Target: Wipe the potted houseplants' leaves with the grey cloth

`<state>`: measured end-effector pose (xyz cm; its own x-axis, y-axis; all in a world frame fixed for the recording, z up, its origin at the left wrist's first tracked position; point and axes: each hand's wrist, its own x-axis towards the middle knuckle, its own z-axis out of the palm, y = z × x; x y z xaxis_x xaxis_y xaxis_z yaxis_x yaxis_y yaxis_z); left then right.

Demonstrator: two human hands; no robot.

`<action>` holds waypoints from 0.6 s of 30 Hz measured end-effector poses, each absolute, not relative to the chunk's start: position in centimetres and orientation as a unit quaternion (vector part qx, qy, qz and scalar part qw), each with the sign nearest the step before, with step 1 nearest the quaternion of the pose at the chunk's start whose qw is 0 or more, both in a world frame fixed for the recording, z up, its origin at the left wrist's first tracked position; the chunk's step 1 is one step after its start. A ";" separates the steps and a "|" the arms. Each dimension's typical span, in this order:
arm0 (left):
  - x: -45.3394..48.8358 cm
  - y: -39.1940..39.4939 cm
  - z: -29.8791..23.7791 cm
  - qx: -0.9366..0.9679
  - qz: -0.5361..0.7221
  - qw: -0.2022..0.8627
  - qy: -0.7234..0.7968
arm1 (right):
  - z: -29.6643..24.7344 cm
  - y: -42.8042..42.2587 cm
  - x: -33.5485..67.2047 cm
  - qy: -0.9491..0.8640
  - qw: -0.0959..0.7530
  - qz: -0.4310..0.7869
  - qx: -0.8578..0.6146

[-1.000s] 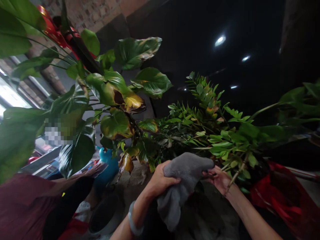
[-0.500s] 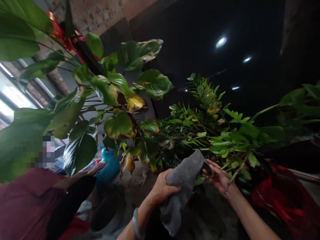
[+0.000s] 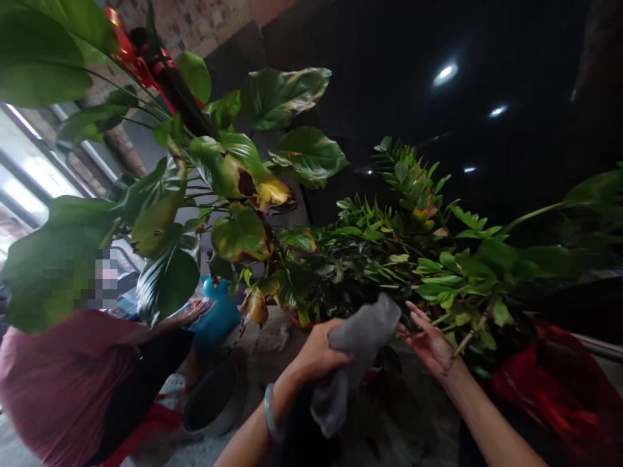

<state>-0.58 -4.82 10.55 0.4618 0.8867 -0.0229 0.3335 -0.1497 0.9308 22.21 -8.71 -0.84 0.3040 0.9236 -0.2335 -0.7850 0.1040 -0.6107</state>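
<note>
A grey cloth (image 3: 363,344) hangs from my left hand (image 3: 318,353), whose fingers are wrapped round it; a pale bangle (image 3: 270,412) circles that wrist. My right hand (image 3: 431,340) is just right of the cloth, palm up with its fingers apart, among the lower stems of a green leafy plant (image 3: 457,279). I see nothing gripped in it. A thin stem crosses in front of its wrist. The cloth's upper end points toward the right fingertips, with a small gap between them.
A large broad-leaved plant (image 3: 238,233) with browned, yellowing leaves fills the left. Behind it, a person in a dark red shirt (image 3: 68,383) sits near a blue container (image 3: 219,314) and a dark bucket (image 3: 214,399). Red wrapping (image 3: 549,376) lies right; a glossy black wall (image 3: 413,91) stands behind.
My right fingers, earlier closed near a leaf beside the cloth, have spread apart. The cloth has shifted slightly in my left hand. The whole view has swung a little to the left.
</note>
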 end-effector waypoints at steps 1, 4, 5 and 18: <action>-1.2 -5.2 10.4 0.705 0.261 0.496 0.434 | -0.9 -8.6 22.2 -0.108 0.730 0.586 -0.335; -2.3 -5.4 11.8 0.670 0.318 0.509 0.437 | -0.8 -8.3 22.0 -0.118 0.712 0.600 -0.344; -2.3 -5.2 12.7 0.654 0.356 0.506 0.435 | -0.8 -8.3 21.9 -0.121 0.707 0.604 -0.347; -2.9 -6.4 10.8 0.678 0.268 0.530 0.434 | -0.1 -9.7 22.5 -0.111 0.671 0.612 -0.404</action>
